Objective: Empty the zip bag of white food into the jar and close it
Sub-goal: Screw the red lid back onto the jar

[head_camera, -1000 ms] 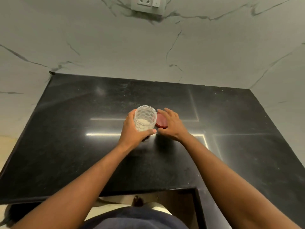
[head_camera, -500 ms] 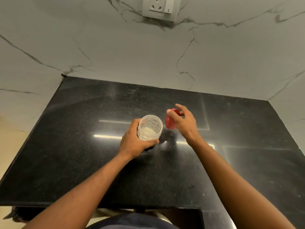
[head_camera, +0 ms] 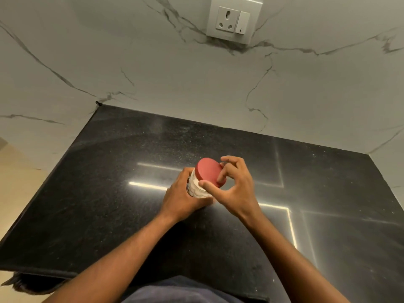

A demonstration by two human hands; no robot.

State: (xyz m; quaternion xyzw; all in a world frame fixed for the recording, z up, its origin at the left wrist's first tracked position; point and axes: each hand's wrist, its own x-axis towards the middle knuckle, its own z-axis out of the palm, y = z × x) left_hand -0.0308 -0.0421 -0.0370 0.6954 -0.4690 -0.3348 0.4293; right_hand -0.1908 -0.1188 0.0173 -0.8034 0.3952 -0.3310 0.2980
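Observation:
A clear patterned jar [head_camera: 196,190] with white food inside stands on the black counter [head_camera: 113,193] near its middle. My left hand [head_camera: 182,199] is wrapped around the jar's left side and base. A red round lid [head_camera: 207,172] sits on the jar's mouth, slightly tilted. My right hand [head_camera: 235,188] grips the lid's right rim with thumb and fingers. No zip bag is in view.
The counter meets a white marble wall at the back and on both sides. A wall socket with a switch [head_camera: 234,20] is high on the back wall. The counter's front edge [head_camera: 43,273] runs close to my body.
My right hand lifted the red lid from beside the jar and set it on the jar's mouth. My left hand kept hold of the jar.

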